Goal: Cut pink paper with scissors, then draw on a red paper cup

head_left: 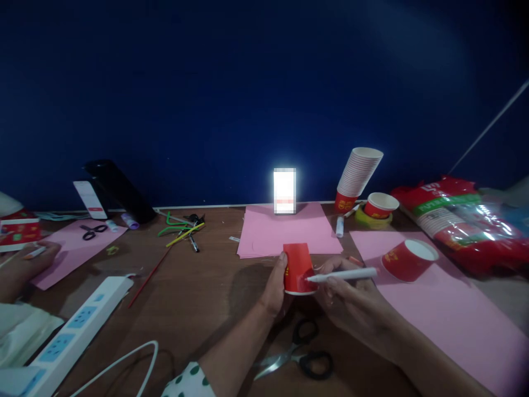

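A red paper cup (297, 264) is held rim-down in my left hand (274, 286), the thumb along its left side. My right hand (347, 292) grips a white marker pen (351, 274), its tip at the cup's lower right side. Fingers of my right hand also come close to the cup's right edge. Below both hands, a pair of scissors (295, 353) with black handles lies on the brown table. Just beyond the cup is a stack of pink paper (285, 234).
A lit phone (285, 190) stands behind the pink stack. To the right are stacked paper cups (359, 176), a red cup (407, 262) on pink paper and a shiny red bag (467, 220). A power strip (78, 325) lies left; another person's hand (37, 256) is at far left.
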A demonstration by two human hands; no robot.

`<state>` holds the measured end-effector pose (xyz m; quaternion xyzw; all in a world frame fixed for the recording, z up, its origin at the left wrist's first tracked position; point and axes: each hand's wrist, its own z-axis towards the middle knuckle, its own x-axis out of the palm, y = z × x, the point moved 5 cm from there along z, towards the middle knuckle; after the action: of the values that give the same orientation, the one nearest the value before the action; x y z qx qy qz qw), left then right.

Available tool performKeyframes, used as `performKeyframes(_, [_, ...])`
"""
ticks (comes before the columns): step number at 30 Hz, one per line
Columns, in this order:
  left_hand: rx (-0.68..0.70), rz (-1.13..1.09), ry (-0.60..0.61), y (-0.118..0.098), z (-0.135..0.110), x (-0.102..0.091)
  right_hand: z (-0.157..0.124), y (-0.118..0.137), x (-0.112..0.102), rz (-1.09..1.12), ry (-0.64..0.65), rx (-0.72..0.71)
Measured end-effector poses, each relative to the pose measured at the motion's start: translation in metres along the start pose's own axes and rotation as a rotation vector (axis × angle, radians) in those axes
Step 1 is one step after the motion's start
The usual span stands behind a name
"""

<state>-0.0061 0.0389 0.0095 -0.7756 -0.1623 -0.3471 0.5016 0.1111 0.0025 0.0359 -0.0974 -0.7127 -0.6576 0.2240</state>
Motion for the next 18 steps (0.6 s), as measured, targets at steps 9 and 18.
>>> performKeyframes(9, [-0.01, -0.009, 0.007, 0.002, 0.001, -0.001, 0.003, -0.006, -0.002, 0.014, -0.037, 0.038])
performKeyframes(18, [-0.032, 0.003, -0.003, -0.001, -0.001, 0.001, 0.0, 0.006, 0.006, -0.211, -0.044, 0.005])
